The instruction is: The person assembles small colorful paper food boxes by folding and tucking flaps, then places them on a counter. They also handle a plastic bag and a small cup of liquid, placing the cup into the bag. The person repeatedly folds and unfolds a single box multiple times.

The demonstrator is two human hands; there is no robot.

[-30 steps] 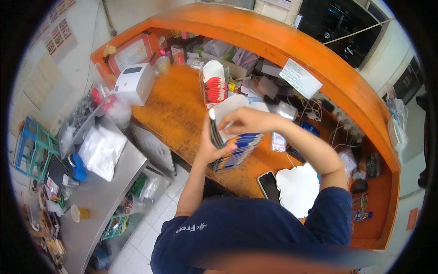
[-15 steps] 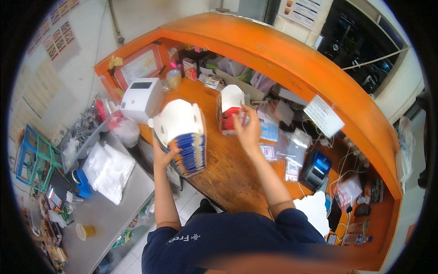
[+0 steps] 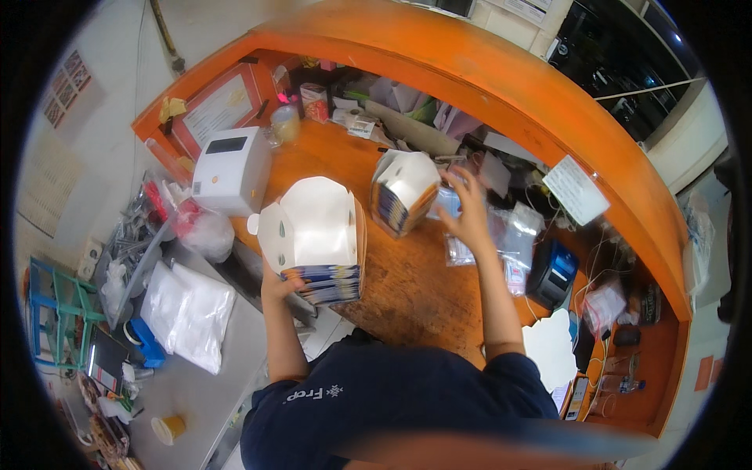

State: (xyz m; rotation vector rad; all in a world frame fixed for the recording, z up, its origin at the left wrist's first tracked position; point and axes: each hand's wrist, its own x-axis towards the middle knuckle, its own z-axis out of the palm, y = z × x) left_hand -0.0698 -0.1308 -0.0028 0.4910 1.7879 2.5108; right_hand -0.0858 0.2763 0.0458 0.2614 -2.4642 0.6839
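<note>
A tall stack of nested paper takeaway boxes [image 3: 319, 231], white inside with blue-patterned sides, leans over the counter's left edge. My left hand [image 3: 279, 287] is closed round its lower left side, thumb across the front. Farther off, to the right, a smaller stack of the same kind of boxes [image 3: 404, 186] stands tilted on the wooden counter [image 3: 392, 290]. Beside that stack's right side is my right hand [image 3: 468, 213], fingers apart and holding nothing; it looks clear of the boxes.
A white label printer [image 3: 233, 168] stands at the back left of the counter. Clear plastic packets [image 3: 517, 239] and a dark blue card terminal [image 3: 554, 274] lie to the right. An orange raised ledge [image 3: 470, 70] curves round the back. White plastic bags [image 3: 188, 309] cover part of the grey side table.
The smaller stack now shows blue and orange sides where red showed before. My right hand has come away from it to the right. My left hand's stack has tipped, showing more white interior.
</note>
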